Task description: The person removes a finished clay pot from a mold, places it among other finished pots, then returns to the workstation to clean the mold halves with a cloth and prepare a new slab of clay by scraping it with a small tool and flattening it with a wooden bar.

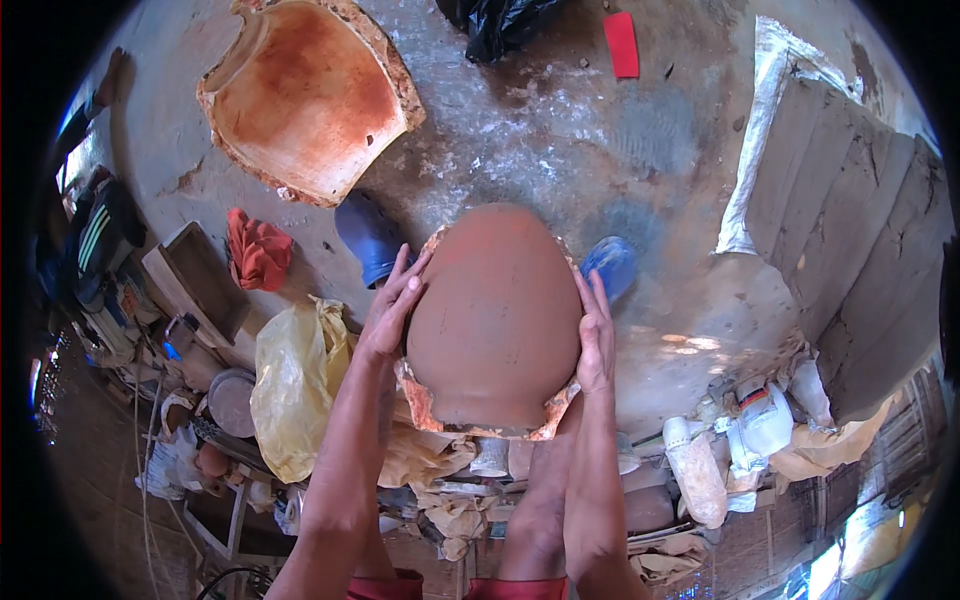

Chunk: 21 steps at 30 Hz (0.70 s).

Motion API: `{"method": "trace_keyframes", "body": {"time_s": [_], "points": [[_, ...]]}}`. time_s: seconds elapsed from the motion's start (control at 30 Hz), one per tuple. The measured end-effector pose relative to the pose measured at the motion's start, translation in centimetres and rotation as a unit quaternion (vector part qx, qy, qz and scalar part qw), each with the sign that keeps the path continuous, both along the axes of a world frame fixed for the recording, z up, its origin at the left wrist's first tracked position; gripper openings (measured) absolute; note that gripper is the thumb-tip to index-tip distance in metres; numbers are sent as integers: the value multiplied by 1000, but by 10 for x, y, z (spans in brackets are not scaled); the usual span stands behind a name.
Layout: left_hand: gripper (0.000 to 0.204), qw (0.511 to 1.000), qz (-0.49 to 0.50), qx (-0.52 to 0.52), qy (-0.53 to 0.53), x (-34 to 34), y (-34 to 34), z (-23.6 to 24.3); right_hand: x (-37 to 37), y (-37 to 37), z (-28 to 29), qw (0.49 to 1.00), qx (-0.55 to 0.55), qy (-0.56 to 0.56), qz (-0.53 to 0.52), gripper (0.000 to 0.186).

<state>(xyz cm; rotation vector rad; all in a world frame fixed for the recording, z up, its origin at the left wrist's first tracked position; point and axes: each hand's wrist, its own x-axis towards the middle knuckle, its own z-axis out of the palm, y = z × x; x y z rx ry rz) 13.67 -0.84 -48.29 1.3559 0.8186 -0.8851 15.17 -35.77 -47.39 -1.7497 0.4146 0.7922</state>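
Note:
My left hand (392, 310) grips the left side of a rounded, jar-shaped brown clay form (493, 315) with a reddish patch near its top. It sits in a crusted white-and-orange mould (553, 418) whose ragged rim shows round it. My right hand (596, 335) holds the right side, fingers along the edge. An open mould half (305, 100), stained orange inside, lies at the upper left. Two blue shoes (362, 240) show on either side beyond my hands.
A red cloth (258, 250), wooden box (185, 280) and yellowish plastic bag (295, 400) lie left. Black plastic (490, 20) and a red strip (621, 45) are at top. Grey slabs (840, 220) with a white edging are right; bottles and sacks (690, 470) clutter the lower right.

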Motion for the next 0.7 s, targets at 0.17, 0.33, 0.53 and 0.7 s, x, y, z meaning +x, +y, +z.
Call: {"method": "trace_keyframes", "body": {"time_s": [0.17, 0.33, 0.53, 0.7], "points": [[80, 982, 171, -10, 82, -31, -10, -11, -39, -5, -1, 997, -38, 51, -48, 99], [93, 896, 187, -213, 341, -72, 33, -41, -76, -20, -23, 938, 29, 282, -198, 98], [91, 932, 148, -131, 303, -86, 25, -49, -78, -12, -13, 911, 35, 317, -260, 96], [101, 933, 179, -124, 286, -73, 35, 24, -38, 11, 48, 940, -3, 265, -214, 89]]}}
